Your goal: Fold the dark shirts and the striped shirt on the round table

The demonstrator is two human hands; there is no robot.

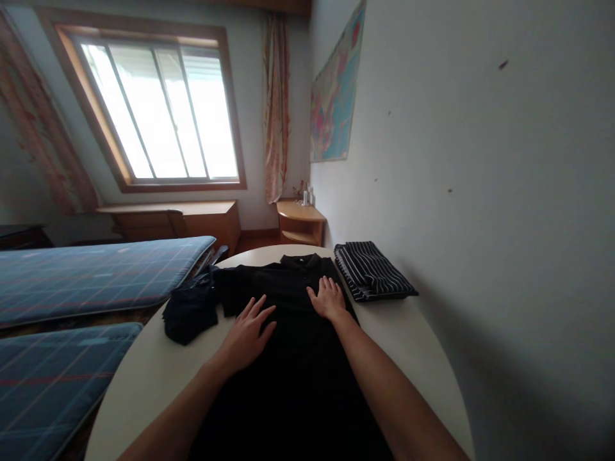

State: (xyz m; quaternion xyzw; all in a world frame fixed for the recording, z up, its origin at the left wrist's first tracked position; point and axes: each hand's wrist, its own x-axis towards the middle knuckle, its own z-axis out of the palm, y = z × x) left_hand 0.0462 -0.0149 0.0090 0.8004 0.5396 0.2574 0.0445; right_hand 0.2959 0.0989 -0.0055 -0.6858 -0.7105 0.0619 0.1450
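Observation:
A black collared shirt lies spread on the round white table, its collar at the far side. My left hand is over the left part of the shirt, fingers spread, holding nothing. On the shirt's right upper part rests my right hand, palm down with its fingers apart. The shirt's left sleeve reaches toward a dark bundled cloth at the table's left edge. To the right of the shirt sits a folded black cloth with white stripes.
Two blue plaid mattresses stand to the left of the table. A wall with a map runs along the right. Behind are a small wooden corner shelf, a low desk and a window.

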